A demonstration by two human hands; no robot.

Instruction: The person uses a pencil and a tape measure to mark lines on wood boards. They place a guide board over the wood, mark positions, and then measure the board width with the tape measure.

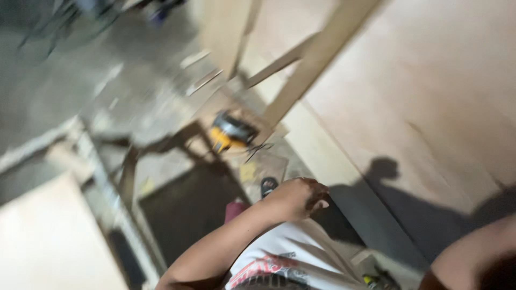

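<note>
Blurred, tilted view. Left hand is curled into a loose fist, held mid-air in front of the white shirt; nothing visibly gripped. Right arm only enters at the lower right corner, so the hand's state can't be told. Nearest tool: yellow-and-black power tool, lying on a board on the floor, well apart from the fist. Large plywood sheet on the right, wooden strips across it. Dusty concrete workshop floor, scraps scattered.
</note>
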